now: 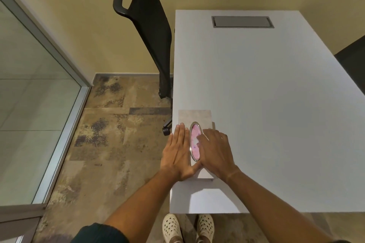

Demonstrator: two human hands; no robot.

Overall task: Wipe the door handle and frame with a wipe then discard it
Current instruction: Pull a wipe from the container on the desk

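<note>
A beige wipe box [197,117] lies on the near left part of the white table [266,89]. Its oval, metal-rimmed opening [194,134] shows a pink pack with a bit of white wipe [195,141] sticking out. My left hand [177,154] rests flat on the box's left side, fingers together. My right hand [216,152] covers the right side of the box, with its fingertips at the white wipe in the opening. Whether the fingers pinch the wipe is not visible. A glass door panel with a metal frame [65,124] stands at the left.
A black office chair [150,25] stands by the table's left edge, its wheel [166,130] near the box. A grey cable hatch [243,21] is set in the table's far end. A dark chair [353,61] shows at the right. My feet in white clogs [187,227] stand on mottled carpet.
</note>
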